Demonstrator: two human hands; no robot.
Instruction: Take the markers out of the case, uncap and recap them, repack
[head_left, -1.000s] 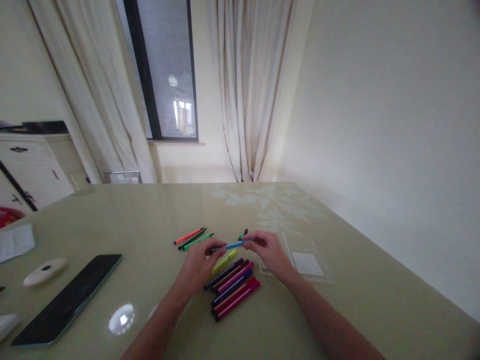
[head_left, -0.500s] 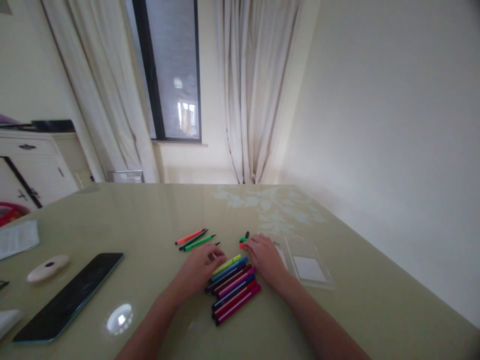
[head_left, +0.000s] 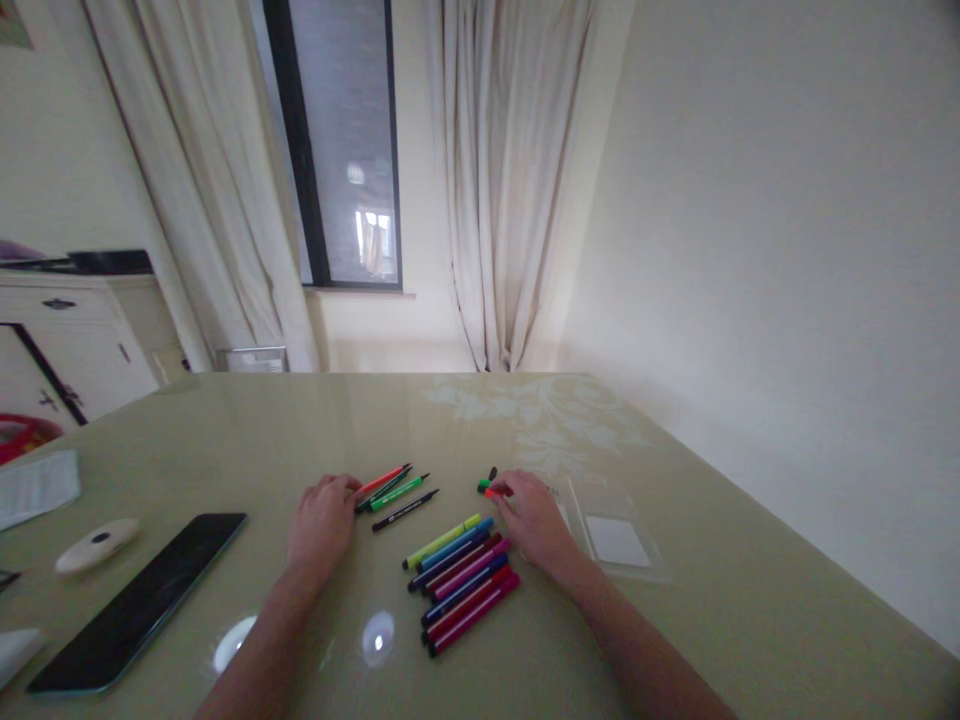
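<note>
My left hand [head_left: 324, 522] has its fingertips closed on the rear end of an uncapped orange marker [head_left: 386, 478]. Beside it lie a dark green marker [head_left: 384, 491], a green marker [head_left: 397, 493] and a black marker [head_left: 405, 510], also uncapped, tips pointing right. The fingers of my right hand [head_left: 529, 515] pinch an orange cap [head_left: 491, 493]. A green cap [head_left: 483, 485] and a black cap [head_left: 493, 473] are close to those fingertips. Between my hands, several capped markers lie in a slanted row, from a yellow-green marker [head_left: 441, 542] to a magenta marker [head_left: 475, 614].
A clear plastic case [head_left: 619, 535] with a white card lies right of my right hand. On the left are a black tablet-like device [head_left: 142, 600], a white oval object [head_left: 97, 545] and paper [head_left: 39, 487]. The glass-topped table [head_left: 750, 600] meets the wall at right.
My left hand has moved left from the yellow-green marker to the orange marker's rear end. The black marker is now fully visible. My right hand has stayed by the caps.
</note>
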